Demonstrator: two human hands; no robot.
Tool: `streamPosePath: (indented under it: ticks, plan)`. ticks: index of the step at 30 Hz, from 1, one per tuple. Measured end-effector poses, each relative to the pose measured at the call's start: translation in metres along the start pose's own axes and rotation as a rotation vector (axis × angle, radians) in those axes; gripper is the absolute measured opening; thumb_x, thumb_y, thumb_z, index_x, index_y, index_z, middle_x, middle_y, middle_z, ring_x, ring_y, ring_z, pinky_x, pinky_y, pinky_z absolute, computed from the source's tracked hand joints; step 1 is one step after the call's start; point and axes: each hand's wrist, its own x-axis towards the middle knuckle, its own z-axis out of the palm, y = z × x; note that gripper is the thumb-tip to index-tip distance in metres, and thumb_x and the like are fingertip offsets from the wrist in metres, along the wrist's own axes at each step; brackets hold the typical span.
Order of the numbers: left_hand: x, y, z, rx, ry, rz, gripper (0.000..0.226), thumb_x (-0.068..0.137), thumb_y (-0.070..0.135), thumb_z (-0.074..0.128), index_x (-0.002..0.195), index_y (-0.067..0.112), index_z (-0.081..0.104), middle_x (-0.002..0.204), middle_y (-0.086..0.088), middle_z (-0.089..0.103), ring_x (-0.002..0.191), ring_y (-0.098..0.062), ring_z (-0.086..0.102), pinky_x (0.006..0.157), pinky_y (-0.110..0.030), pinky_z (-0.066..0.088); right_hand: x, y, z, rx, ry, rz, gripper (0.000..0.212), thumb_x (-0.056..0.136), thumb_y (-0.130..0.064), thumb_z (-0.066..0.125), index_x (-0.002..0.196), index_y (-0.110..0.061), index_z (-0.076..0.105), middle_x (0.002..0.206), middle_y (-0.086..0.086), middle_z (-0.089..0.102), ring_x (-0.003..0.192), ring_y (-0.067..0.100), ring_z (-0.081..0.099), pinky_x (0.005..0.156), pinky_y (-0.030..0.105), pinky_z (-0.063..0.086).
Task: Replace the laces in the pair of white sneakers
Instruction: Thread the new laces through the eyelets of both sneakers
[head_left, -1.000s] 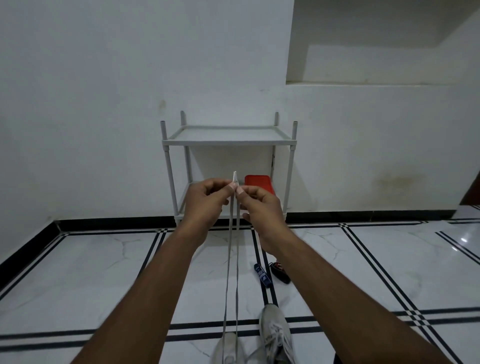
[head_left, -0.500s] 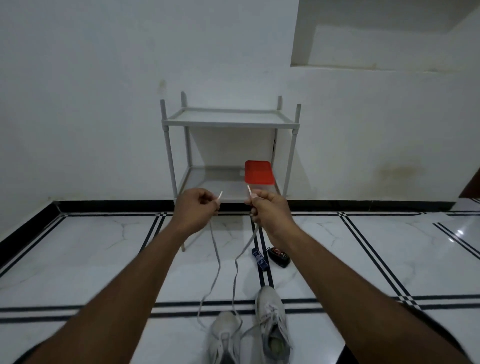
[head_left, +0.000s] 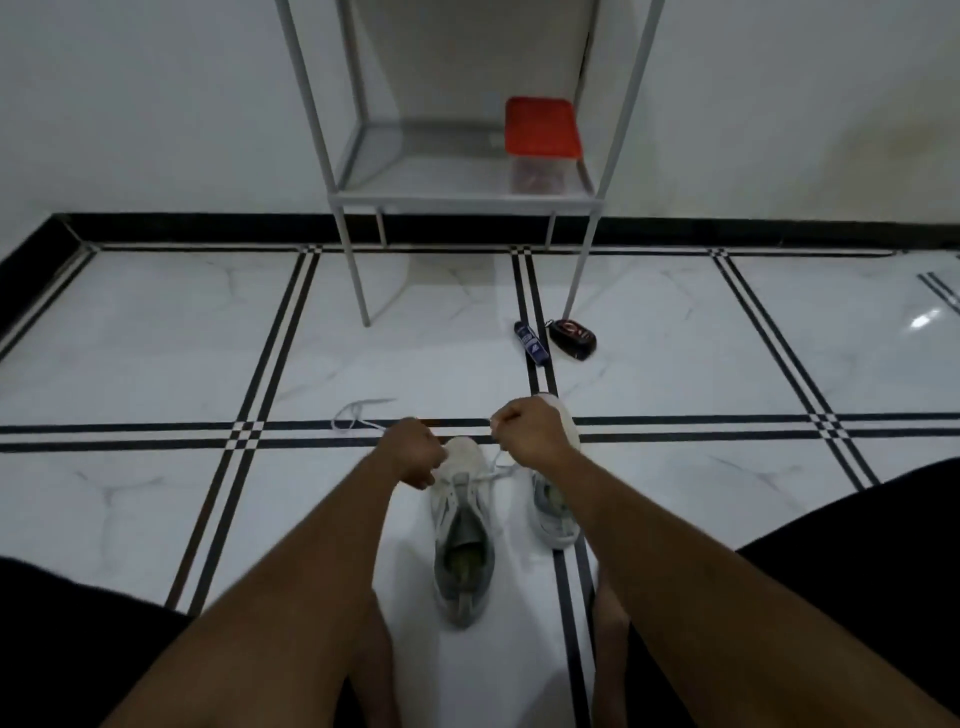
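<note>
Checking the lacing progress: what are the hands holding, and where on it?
Each grips one side of the white lace threaded through the left sneaker: left hand and right hand, both close above the eyelets.

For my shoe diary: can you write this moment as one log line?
left hand: grips lace | right hand: grips lace | lace: threaded in left sneaker | right sneaker: beside

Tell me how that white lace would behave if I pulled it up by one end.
The lace probably hangs limp: its free end lies in a loose loop on the floor. It looks thin, so likely very light. Threaded through the left sneaker, it might tug that.
</note>
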Motion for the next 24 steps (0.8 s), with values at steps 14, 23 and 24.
streamPosePath:
  ticks: [14, 23, 24]
  plan:
    - [0.027, -0.082, 0.066, -0.293, 0.007, -0.075, 0.046, 0.072, 0.019, 0.079, 0.116, 0.007, 0.076, 0.089, -0.007, 0.077, 0.081, -0.021, 0.074, 0.089, -0.044, 0.063, -0.004, 0.080, 0.087, -0.261, -0.126, -0.164, 0.013, 0.090, -0.018, 0.068, 0.088, -0.014, 0.081, 0.091, 0.005, 0.074, 0.093, 0.023, 0.065, 0.084, 0.036, 0.052]
    - [0.036, -0.099, 0.076, -0.532, -0.014, -0.150, 0.030, 0.089, 0.003, 0.070, 0.118, 0.008, 0.076, 0.100, -0.011, 0.075, 0.081, -0.017, 0.067, 0.083, -0.034, 0.062, -0.002, 0.071, 0.099, -0.413, -0.190, -0.234, 0.025, 0.093, -0.015, 0.063, 0.069, -0.019, 0.062, 0.082, 0.007, 0.059, 0.080, 0.028, 0.061, 0.068, 0.034, 0.042]
    - [0.037, -0.100, 0.076, -0.542, -0.021, -0.156, 0.031, 0.089, 0.003, 0.069, 0.118, 0.009, 0.077, 0.103, -0.013, 0.076, 0.082, -0.017, 0.068, 0.083, -0.033, 0.063, -0.002, 0.071, 0.101, -0.421, -0.183, -0.227, 0.028, 0.093, -0.014, 0.063, 0.066, -0.020, 0.057, 0.079, 0.006, 0.056, 0.078, 0.027, 0.060, 0.067, 0.032, 0.038]
